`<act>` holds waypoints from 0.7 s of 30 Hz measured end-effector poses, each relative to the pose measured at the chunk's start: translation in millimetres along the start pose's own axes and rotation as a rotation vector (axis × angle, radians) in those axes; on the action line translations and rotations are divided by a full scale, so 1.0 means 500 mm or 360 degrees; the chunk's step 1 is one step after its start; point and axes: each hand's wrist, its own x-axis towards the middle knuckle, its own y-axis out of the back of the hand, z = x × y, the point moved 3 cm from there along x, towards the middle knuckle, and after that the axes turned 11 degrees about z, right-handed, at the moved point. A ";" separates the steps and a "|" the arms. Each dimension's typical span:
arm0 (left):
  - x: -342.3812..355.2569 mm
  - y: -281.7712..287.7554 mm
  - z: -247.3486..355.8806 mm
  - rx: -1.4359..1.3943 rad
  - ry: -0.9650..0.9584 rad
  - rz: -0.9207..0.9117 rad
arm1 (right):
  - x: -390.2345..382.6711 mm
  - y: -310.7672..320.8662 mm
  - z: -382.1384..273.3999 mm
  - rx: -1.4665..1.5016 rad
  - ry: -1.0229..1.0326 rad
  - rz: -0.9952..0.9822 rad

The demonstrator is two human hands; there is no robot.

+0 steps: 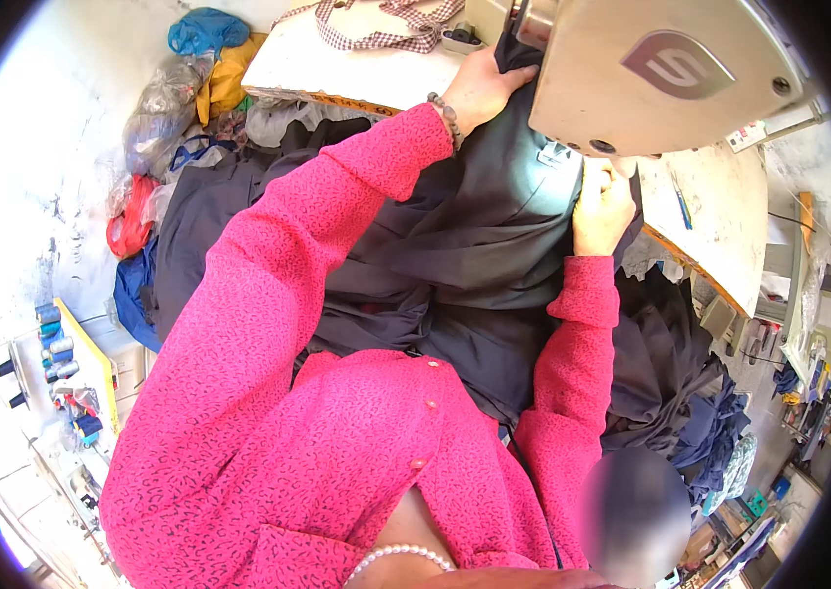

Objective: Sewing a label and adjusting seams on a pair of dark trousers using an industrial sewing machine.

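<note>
A wide black cloth [474, 250] hangs over the near edge of the table and across my lap, its upper part lying under the beige sewing machine head [572, 93]. Left of the machine, my left hand [486, 90] pinches a fold of the cloth between thumb and fingers. My right hand [604, 204] is closed on the cloth's right side, just below the machine head, with its fingertips partly hidden. Between my hands a bright light falls on the cloth beside the metal presser foot [553, 154]. The needle cannot be made out.
A checked strip of fabric [376, 25] lies on the white tabletop [337, 74], near a small dark bobbin holder [462, 37]. A blue pen-like tool [681, 204] rests at right. Stuffed plastic bags [162, 108] crowd the left wall; thread spools [57, 344] stand lower left. More dark cloth [661, 339] heaps at right.
</note>
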 end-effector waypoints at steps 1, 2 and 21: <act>0.002 -0.003 0.004 -0.0053 -0.0002 0.0017 | 0.003 0.002 -0.001 -0.0031 0.0000 -0.0017; -0.001 -0.008 0.010 -0.0110 0.0004 0.0024 | 0.003 0.009 0.000 -0.0036 0.0000 0.0008; -0.377 0.068 0.239 0.0883 -0.0108 -0.0904 | -0.145 0.255 -0.076 0.0366 -0.0050 -0.0685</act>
